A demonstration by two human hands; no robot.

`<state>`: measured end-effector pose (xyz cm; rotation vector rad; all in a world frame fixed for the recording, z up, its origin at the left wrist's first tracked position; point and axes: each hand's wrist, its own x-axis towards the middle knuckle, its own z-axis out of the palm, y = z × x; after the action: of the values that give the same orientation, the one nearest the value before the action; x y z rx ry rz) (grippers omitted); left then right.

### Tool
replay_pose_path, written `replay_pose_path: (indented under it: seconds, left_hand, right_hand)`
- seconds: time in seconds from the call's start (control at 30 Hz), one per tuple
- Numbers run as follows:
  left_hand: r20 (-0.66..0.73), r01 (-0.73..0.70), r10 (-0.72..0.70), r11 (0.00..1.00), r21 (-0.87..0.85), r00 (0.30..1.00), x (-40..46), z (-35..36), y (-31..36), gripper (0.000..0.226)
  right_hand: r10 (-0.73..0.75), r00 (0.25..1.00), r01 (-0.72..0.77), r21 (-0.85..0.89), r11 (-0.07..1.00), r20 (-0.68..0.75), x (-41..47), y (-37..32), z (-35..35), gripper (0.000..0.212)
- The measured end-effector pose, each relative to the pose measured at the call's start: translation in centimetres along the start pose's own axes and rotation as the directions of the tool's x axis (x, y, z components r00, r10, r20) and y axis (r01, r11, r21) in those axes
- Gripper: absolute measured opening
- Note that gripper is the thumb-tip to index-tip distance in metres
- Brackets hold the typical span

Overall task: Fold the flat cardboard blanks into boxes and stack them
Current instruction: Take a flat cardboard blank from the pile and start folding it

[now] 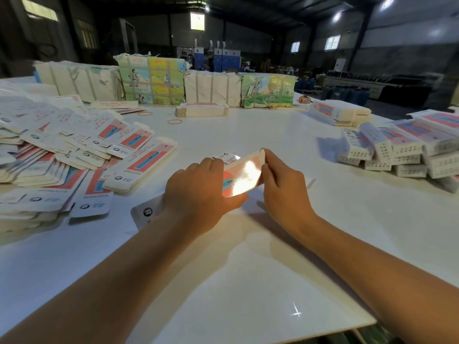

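Left hand (198,192) at centre grips the near-left side of a glossy white cardboard blank with a red-and-blue printed panel (242,176), fingers curled over its top edge, thumb under along its near edge. Blank is raised and tilted, glare washing out most of the print; its near end runs under the left wrist, where a white flap with a black round logo shows. Cannot tell whether it touches the bench.

Going left to right: at 9 o'clock, a big loose heap of flat white blanks with red-blue print (62,155), fanned and overlapping on the white bench (223,281). At 11 o'clock, paper-wrapped strapped bundles, cream and colourfully printed (151,81), in a row along the far edge through 12 o'clock. Just before them, a short stack of flat blanks (201,111) and two tan rubber bands (174,121) lying loose on the bench.

Right hand (283,184) just right of centre pinches the blank's far-right end, fingers curled, fingertips at the top corner. Both forearms come in from 6 o'clock.

At 2 to 3 o'clock, a pile of folded white boxes with red-blue faces and dotted end panels (397,147), stacked in layers, well apart from the hands. Dim warehouse hall behind.
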<state>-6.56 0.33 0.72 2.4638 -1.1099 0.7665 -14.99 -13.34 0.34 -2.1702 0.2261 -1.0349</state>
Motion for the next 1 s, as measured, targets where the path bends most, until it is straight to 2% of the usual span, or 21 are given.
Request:
replay_pose_path:
  seconds: [0.07,0.13,0.27,0.37,0.43,0.5,0.6,0.77,0.87,0.93,1.0]
  left_hand:
    - [-0.002,0.002,-0.002,1.0,-0.031,1.0,-0.1,-0.2,0.0,0.07]
    - [-0.034,-0.026,0.023,0.997,-0.076,0.999,-0.3,-0.4,0.0,0.068]
    - [-0.033,-0.042,0.04,0.998,-0.047,0.999,-0.3,-0.5,0.1,0.07]
    - [-0.001,-0.042,0.042,0.998,-0.042,0.999,-0.1,-0.5,-0.1,0.071]
    - [0.015,-0.053,0.053,0.998,-0.039,0.998,-0.2,-0.6,-0.2,0.071]
    - [-0.004,-0.063,0.063,0.997,-0.05,0.998,-0.3,-0.5,-0.1,0.07]
    - [-0.027,-0.034,0.031,0.996,-0.085,0.999,-0.3,-0.6,0.3,0.07]
    - [-0.073,-0.048,0.041,0.993,-0.108,0.997,-0.5,-0.6,0.5,0.062]
    - [-0.047,-0.03,0.028,0.998,-0.046,0.999,-0.4,-0.7,0.1,0.065]
    - [-0.003,0.003,-0.003,0.999,0.032,1.0,-0.1,-0.8,-0.4,0.066]
    - [0.002,-0.008,0.008,0.998,0.062,1.0,0.0,-0.9,-1.0,0.064]
  right_hand:
    - [0.026,1.0,-0.025,0.03,0.999,-0.011,0.2,-0.2,-0.2,0.024]
    - [0.086,0.996,-0.087,0.179,0.98,0.012,0.5,-0.4,-0.6,0.029]
    - [0.23,0.969,-0.246,0.498,0.832,0.093,1.2,-0.1,-1.3,0.045]
    - [0.309,0.938,-0.341,0.583,0.737,0.157,1.7,0.4,-1.4,0.041]
    - [0.263,0.957,-0.288,0.521,0.803,0.123,1.4,0.4,-1.3,0.049]
    - [0.17,0.985,-0.161,0.395,0.905,0.012,0.9,0.2,-1.1,0.051]
    - [0.082,0.994,-0.056,0.297,0.953,-0.075,0.3,-0.3,-0.7,0.034]
    - [-0.059,0.997,0.057,0.035,0.998,0.052,-0.8,-1.1,0.1,0.016]
    - [-0.003,0.991,-0.02,0.168,0.986,0.135,-0.6,-1.4,-0.1,0.019]
    - [0.08,0.97,-0.149,0.306,0.94,0.228,-0.5,-1.4,-0.1,0.041]
    - [0.063,0.943,-0.162,0.289,0.943,0.325,-0.6,-1.1,-0.1,0.06]
